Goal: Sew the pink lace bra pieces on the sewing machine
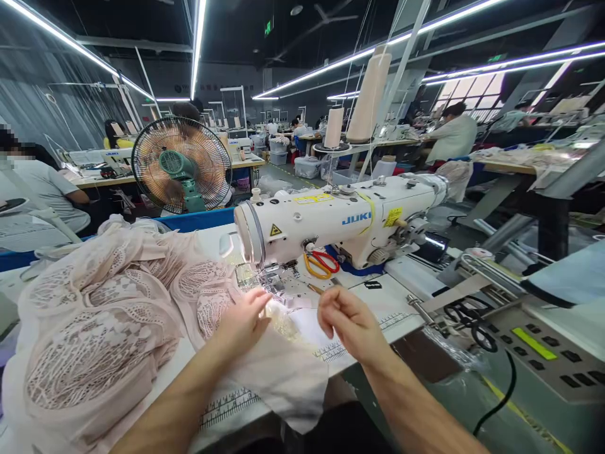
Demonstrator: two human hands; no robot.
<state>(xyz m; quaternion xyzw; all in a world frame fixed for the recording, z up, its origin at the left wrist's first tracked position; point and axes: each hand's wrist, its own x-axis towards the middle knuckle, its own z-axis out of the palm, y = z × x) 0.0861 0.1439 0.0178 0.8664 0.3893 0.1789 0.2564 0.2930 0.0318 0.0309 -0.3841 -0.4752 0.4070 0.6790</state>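
My left hand [242, 320] lies over a pale pink lace bra [210, 287] by the needle area of a white sewing machine [326, 217]. Its fingers stretch forward, with the thumb apart from them. Smooth pale fabric [290, 378] runs from beneath this hand over the table's front edge. To the right, my right hand [348, 318] is raised above the machine bed with curled fingers; what they hold, if anything, is hidden. A slim brown-handled tool [315, 289] shows just beside its knuckles; I cannot tell whether it is held. Red-and-yellow-handled scissors [319, 263] lie under the machine arm.
Lace bras [104, 328] are heaped on the left. A fan [182, 164] stands behind the table, and thread cones [371, 94] rise behind the machine. A control panel [543, 347] and metal tape feeder [454, 290] sit at right. Other people work farther back.
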